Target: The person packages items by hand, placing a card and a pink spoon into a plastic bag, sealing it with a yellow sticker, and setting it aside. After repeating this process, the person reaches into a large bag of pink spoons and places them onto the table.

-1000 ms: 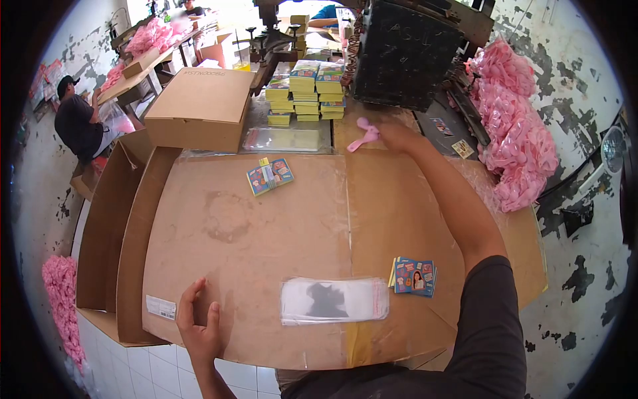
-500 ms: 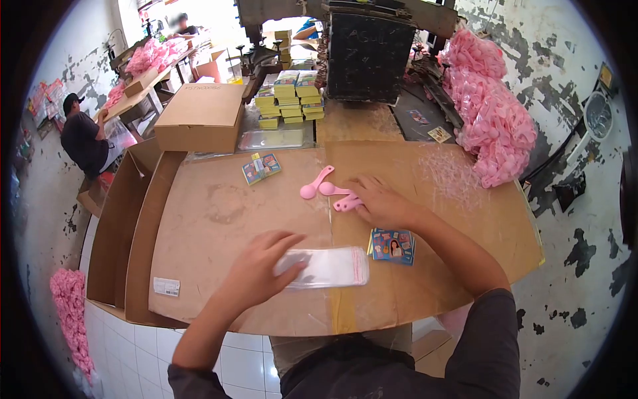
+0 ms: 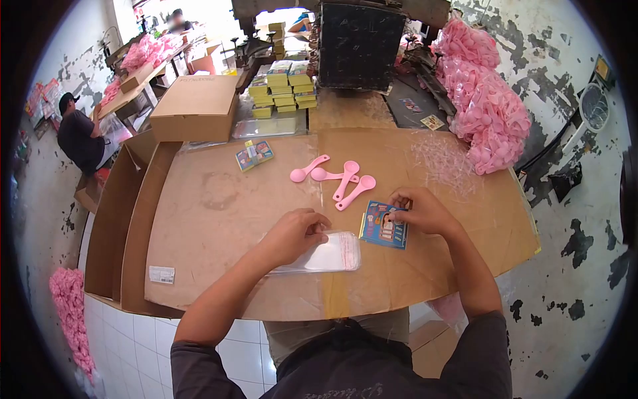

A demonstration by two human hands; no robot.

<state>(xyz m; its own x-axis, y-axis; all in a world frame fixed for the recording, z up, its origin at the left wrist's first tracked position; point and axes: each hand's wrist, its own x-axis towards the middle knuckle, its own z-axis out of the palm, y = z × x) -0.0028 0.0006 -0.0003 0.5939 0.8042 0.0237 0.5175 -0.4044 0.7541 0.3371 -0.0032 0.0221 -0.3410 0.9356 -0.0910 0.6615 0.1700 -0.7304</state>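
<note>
Clear plastic bags (image 3: 335, 253) lie flat at the near side of the cardboard-covered worktop (image 3: 219, 226), printed flap end towards the right, likely kept flat for easy separating. Left hand (image 3: 292, 233) is set over their left part, fingers bent in towards the thumb; whether a bag is pinched cannot be told.

Just right of the bags, blue cards (image 3: 382, 229) are touched by the right hand (image 3: 425, 211), thumb over the top card and fingers curled at its upper right corner, seemingly to control that edge; a firm grip cannot be confirmed.

Beyond the bags, four pink spoons (image 3: 359, 191) are laid loosely, some overlapping, probably within easy reach of both hands. Farther beyond and left of the bags, a banded card bundle (image 3: 254, 156) is seen, the band apparently keeping it together. Farthest beyond the bags, card stacks (image 3: 282, 86) are piled beside a closed carton (image 3: 193, 110).
</note>
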